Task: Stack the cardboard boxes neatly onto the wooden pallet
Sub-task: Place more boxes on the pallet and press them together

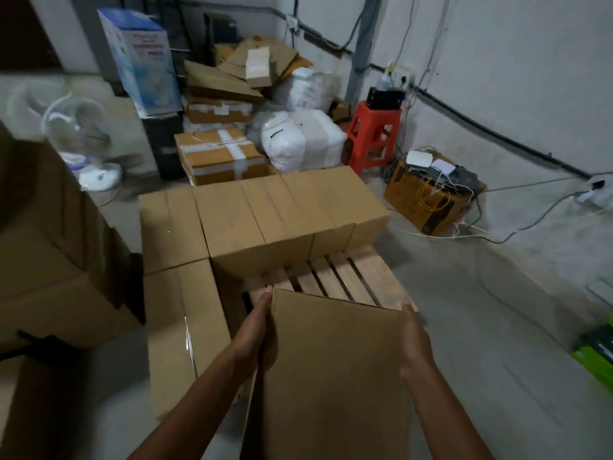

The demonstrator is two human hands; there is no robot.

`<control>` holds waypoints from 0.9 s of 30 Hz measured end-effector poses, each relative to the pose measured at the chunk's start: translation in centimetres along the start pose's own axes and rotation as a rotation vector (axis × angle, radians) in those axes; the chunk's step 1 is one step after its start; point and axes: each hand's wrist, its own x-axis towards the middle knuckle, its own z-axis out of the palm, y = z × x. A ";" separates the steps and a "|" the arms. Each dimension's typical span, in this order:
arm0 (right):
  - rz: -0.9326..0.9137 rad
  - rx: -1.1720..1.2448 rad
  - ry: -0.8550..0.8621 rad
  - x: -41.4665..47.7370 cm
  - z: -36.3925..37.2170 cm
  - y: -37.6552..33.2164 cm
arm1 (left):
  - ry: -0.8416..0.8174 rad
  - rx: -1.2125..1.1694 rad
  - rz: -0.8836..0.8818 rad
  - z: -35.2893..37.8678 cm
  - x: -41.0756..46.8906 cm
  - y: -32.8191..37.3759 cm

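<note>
Holding box (pixel 331 376) btwn flat hands (pixel 255 330) (pixel 416 343), at pallet (pixel 351 277)

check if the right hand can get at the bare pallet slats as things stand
Likely not yet: the right hand and left hand both press flat on the carried cardboard box. The bare slats of the wooden pallet lie just ahead, so the way looks free once the box is down.

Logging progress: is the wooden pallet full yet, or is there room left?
Partly full. Boxes cover its far side; bare slats of the pallet show beyond the held box.
</note>
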 end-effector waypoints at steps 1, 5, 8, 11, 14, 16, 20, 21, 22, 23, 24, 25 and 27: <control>-0.011 -0.038 -0.005 0.7 0.0 -0.8 | 0.030 -0.018 0.007 0.8 0.3 0.0; -0.063 -0.153 -0.124 4.1 0.3 -3.1 | 0.170 -0.143 -0.028 2.8 2.1 0.0; -0.084 -0.218 -0.195 6.0 1.5 -4.1 | 0.264 -0.258 -0.143 3.8 2.7 -0.4; -0.078 -0.275 -0.275 7.4 3.1 -4.6 | 0.377 -0.335 -0.237 3.7 3.1 -1.0; -0.084 -0.307 -0.308 9.0 5.0 -4.3 | 0.451 -0.379 -0.283 3.0 3.8 -1.3; -0.061 -0.320 -0.327 9.8 6.5 -3.9 | 0.478 -0.396 -0.287 2.0 4.6 -1.4; 0.024 -0.315 -0.331 10.8 9.7 -3.1 | 0.475 -0.391 -0.267 -0.6 6.6 -2.1; 0.039 -0.313 -0.309 11.1 10.6 -3.0 | 0.473 -0.399 -0.260 -1.4 7.2 -2.6; 0.073 -0.315 -0.271 11.7 11.4 -2.5 | 0.465 -0.389 -0.256 -2.3 7.8 -3.4; 0.106 -0.310 -0.240 12.5 12.2 -1.9 | 0.446 -0.363 -0.250 -3.1 8.5 -4.3; 0.143 -0.317 -0.210 13.3 13.0 -1.3 | 0.424 -0.338 -0.243 -4.0 9.2 -5.1; 0.172 -0.320 -0.183 13.9 13.8 -0.6 | 0.408 -0.329 -0.241 -4.7 9.9 -5.9; 0.268 -0.324 -0.165 15.4 15.5 1.3 | 0.403 -0.337 -0.254 -6.2 11.7 -7.6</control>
